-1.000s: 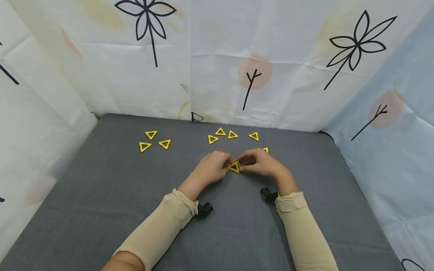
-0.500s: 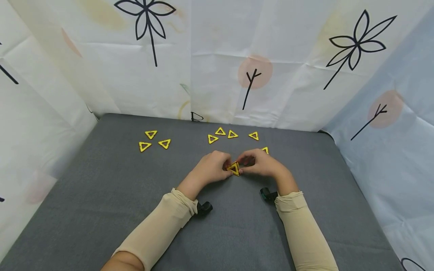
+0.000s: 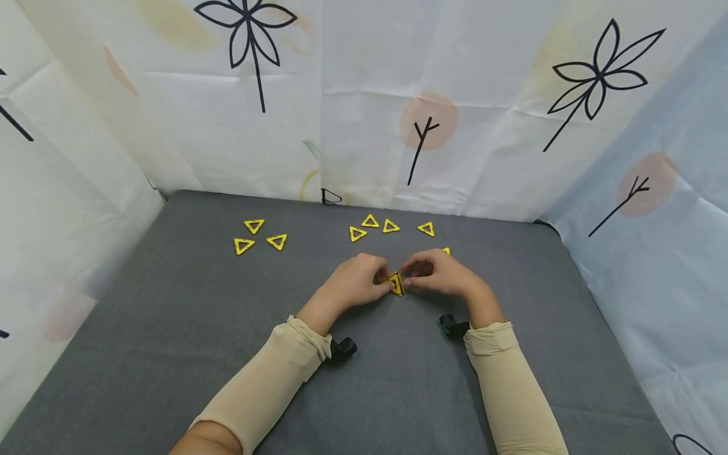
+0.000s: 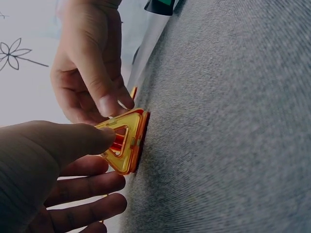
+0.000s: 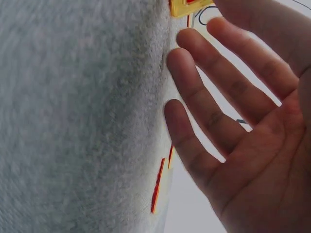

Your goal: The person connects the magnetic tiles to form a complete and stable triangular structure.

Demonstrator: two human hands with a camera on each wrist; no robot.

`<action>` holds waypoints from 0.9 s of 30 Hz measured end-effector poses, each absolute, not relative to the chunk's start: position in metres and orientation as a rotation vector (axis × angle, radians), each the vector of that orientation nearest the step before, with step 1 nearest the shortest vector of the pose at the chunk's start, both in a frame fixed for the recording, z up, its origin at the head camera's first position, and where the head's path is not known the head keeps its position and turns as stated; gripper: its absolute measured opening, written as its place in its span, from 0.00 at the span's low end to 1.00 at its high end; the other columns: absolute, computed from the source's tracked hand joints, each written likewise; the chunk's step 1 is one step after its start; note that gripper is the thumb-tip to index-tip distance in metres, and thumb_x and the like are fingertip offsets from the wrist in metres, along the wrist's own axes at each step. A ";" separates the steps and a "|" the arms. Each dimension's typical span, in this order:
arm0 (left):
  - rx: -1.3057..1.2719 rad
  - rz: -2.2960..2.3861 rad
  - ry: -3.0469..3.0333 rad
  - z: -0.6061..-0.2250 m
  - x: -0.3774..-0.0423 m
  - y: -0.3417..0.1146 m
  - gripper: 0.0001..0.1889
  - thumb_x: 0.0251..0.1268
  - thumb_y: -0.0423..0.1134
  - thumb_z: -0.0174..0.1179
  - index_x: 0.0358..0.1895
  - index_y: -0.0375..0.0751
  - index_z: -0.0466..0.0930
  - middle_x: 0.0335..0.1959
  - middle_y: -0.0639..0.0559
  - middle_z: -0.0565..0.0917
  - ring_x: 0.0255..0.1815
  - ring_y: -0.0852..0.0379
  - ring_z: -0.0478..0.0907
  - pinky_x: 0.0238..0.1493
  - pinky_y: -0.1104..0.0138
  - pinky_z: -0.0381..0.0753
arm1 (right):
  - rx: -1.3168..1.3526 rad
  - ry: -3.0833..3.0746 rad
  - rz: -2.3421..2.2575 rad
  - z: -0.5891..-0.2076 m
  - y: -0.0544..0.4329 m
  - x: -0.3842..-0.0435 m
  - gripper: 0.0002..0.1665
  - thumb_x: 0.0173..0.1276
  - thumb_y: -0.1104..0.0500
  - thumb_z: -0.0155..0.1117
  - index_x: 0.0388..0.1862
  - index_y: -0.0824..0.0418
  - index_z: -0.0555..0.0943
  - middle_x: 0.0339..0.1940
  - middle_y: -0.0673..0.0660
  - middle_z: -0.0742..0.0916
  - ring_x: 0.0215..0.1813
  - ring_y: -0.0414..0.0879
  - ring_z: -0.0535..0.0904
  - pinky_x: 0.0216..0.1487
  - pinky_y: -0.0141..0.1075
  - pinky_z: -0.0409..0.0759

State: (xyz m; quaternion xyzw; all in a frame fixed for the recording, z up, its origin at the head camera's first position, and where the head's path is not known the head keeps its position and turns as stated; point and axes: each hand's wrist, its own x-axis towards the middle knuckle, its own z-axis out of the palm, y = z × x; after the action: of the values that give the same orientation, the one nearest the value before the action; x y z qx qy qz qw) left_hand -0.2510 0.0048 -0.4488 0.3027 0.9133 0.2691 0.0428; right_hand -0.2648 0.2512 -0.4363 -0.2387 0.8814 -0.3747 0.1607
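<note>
My left hand (image 3: 358, 280) pinches a yellow, see-through triangular magnetic tile (image 3: 397, 285) low over the grey cloth. In the left wrist view the thumb presses the face of the tile (image 4: 127, 158), and a second layer with a red edge shows against its back. The other left fingers spread out below. Close by on the right is my right hand (image 3: 440, 272), fingers loosely bent, thumb and index just off the tile's side. The right wrist view shows its fingers (image 5: 204, 104) long and relaxed, a tile corner (image 5: 182, 9) at the top edge.
Three triangular tiles (image 3: 277, 241) lie at the back left of the grey table (image 3: 170, 354). Behind the hands are three more (image 3: 370, 221) close together, and a single one (image 3: 426, 229) further right. Another tile (image 3: 446, 251) is partly hidden by the right hand. Patterned curtains (image 3: 364, 114) surround the table.
My right hand has shifted slightly right, so its fingertips have come away from the tile. The left hand keeps its pinch, and the tile has turned a little and sits slightly lower.
</note>
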 end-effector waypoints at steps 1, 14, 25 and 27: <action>0.928 0.830 2.790 -0.449 -0.251 0.005 0.07 0.73 0.47 0.70 0.39 0.49 0.86 0.31 0.59 0.84 0.28 0.62 0.78 0.33 0.65 0.78 | -0.673 2.543 -1.083 -0.436 0.252 -0.265 0.15 0.74 0.59 0.73 0.57 0.62 0.88 0.53 0.59 0.91 0.54 0.51 0.87 0.57 0.49 0.84; 0.928 1.217 2.622 -0.438 -0.266 -0.019 0.06 0.74 0.44 0.69 0.44 0.46 0.88 0.39 0.55 0.88 0.38 0.61 0.83 0.44 0.63 0.84 | -0.429 2.905 -1.187 -0.428 0.279 -0.268 0.15 0.77 0.59 0.70 0.55 0.67 0.87 0.47 0.63 0.91 0.42 0.53 0.86 0.41 0.37 0.81; 0.748 1.454 2.665 -0.423 -0.291 -0.057 0.07 0.76 0.43 0.67 0.47 0.44 0.89 0.42 0.50 0.89 0.41 0.54 0.84 0.46 0.57 0.84 | -0.149 2.880 -1.159 -0.430 0.307 -0.271 0.23 0.78 0.57 0.69 0.66 0.66 0.82 0.56 0.67 0.86 0.55 0.62 0.87 0.49 0.43 0.82; 0.733 1.430 2.680 -0.422 -0.298 -0.062 0.08 0.76 0.42 0.67 0.48 0.43 0.89 0.42 0.49 0.89 0.42 0.53 0.85 0.46 0.56 0.84 | -0.114 2.877 -1.147 -0.430 0.309 -0.274 0.24 0.78 0.57 0.69 0.67 0.67 0.82 0.57 0.68 0.86 0.56 0.63 0.86 0.51 0.46 0.83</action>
State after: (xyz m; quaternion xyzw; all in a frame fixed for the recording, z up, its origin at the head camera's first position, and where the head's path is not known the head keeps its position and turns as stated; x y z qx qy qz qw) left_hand -0.2981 -0.0623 -0.4217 0.2346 0.8576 0.4576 0.0085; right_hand -0.2737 0.3087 -0.4300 -0.0369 0.9281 -0.3699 0.0211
